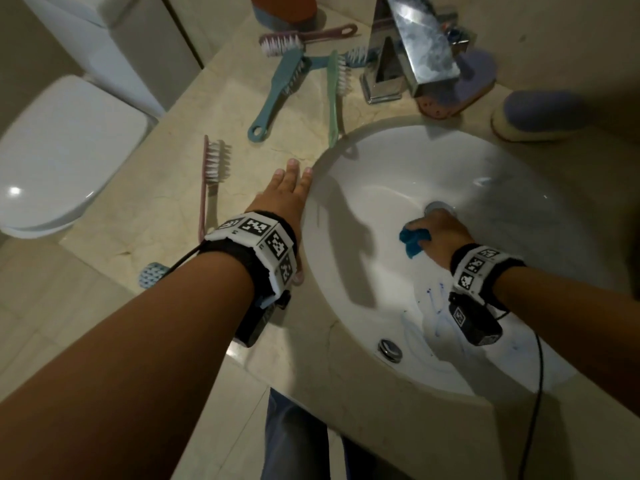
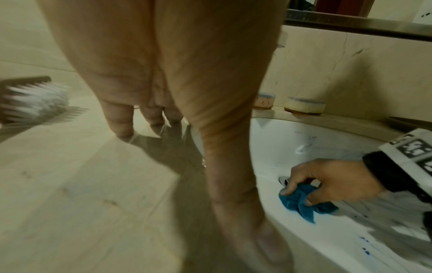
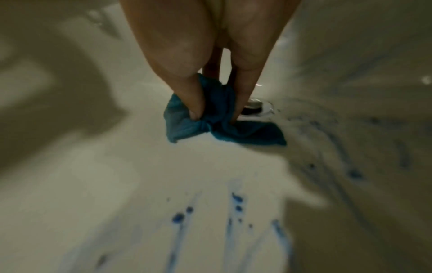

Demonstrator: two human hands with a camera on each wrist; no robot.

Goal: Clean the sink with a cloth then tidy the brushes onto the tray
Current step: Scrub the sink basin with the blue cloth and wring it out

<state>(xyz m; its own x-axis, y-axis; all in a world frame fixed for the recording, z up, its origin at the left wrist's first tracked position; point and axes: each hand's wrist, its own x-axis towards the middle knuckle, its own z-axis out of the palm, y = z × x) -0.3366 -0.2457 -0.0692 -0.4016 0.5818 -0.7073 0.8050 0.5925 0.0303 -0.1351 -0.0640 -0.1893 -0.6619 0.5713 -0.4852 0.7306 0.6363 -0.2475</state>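
My right hand (image 1: 437, 233) pinches a small blue cloth (image 1: 412, 242) (image 2: 301, 200) (image 3: 210, 120) against the bottom of the white sink (image 1: 381, 174), just beside the drain (image 1: 438, 206). Blue stains (image 3: 236, 201) streak the near wall of the basin. My left hand (image 1: 289, 188) lies flat with straight fingers on the beige counter at the sink's left rim, holding nothing. Several brushes lie on the counter: a pink one (image 1: 211, 174) left of my hand, a teal one (image 1: 280, 95), a green one (image 1: 335, 95) and a mauve one (image 1: 304, 38) further back.
A chrome tap (image 1: 412, 50) stands behind the basin. Sponges (image 1: 536, 116) sit at the back right, another orange-topped one (image 1: 284, 8) at the back. A white toilet (image 1: 59, 150) is to the left. A small blue brush head (image 1: 152, 273) lies by my left wrist.
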